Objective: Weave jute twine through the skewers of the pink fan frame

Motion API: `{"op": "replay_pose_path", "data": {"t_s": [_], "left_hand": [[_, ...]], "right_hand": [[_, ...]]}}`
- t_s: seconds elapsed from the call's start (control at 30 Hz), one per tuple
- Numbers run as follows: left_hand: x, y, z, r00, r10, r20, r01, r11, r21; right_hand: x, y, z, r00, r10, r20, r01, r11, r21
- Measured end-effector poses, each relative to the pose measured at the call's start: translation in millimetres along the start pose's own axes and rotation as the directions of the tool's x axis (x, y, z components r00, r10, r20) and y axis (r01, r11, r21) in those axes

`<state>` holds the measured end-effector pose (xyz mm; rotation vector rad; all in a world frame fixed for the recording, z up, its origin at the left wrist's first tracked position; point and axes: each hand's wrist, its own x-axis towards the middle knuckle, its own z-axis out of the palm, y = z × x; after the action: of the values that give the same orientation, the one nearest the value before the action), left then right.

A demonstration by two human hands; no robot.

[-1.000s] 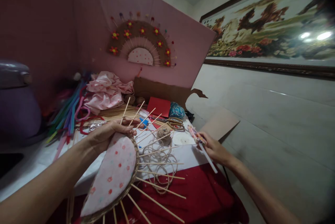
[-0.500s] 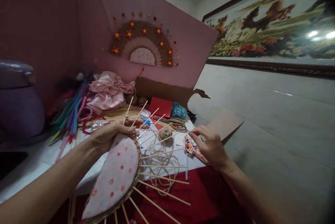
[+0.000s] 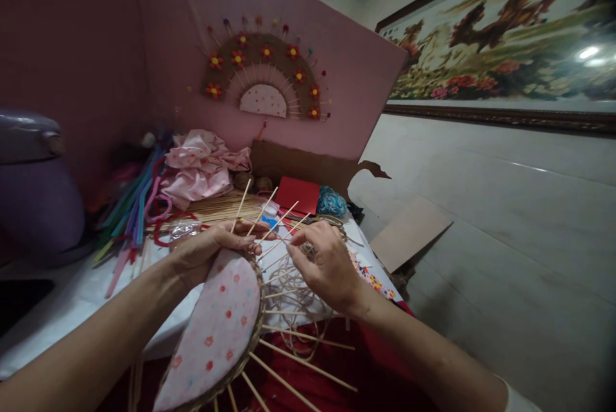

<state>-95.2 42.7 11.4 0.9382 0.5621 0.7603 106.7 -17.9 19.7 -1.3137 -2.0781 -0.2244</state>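
Half-round fan frame, padded in spotted pink fabric and bristling with wooden skewers, is gripped at its top edge by the left hand over the worktop, while the right hand, its patterned stick now set down, has been brought across to pinch something among the spokes, the fingertips' catch hidden by twine.

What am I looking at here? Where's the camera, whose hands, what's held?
No machine: one camera worn on a person's head, looking forward and down at their own bare hands. The left hand grips a half-round fan frame covered in dotted pink cloth, with thin wooden sticks fanning out. The right hand pinches at the sticks near the rim, over loose twine. On the table: pink cloth, coloured pipe cleaners, red card, a blue yarn ball. A finished fan hangs on the pink wall.
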Motion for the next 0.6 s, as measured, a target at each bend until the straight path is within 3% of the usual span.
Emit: {"op": "replay_pose_path", "data": {"t_s": [0.27, 0.43, 0.6], "left_hand": [[-0.8, -0.4, 3.7, 1.000, -0.021, -0.021, 0.021, 1.000, 0.016], [-0.7, 0.8, 4.9, 0.999, -0.010, -0.031, 0.011, 0.999, 0.033], [-0.4, -0.5, 4.1, 1.000, -0.008, -0.028, 0.009, 0.999, 0.035]], "right_hand": [[6.5, -0.6, 12.2, 0.994, 0.098, -0.039, -0.094, 0.990, 0.103], [6.5, -1.4, 10.6, 0.995, 0.087, -0.055, -0.079, 0.989, 0.125], [3.4, -4.3, 9.4, 0.998, 0.026, -0.050, -0.024, 0.999, 0.032]]}}
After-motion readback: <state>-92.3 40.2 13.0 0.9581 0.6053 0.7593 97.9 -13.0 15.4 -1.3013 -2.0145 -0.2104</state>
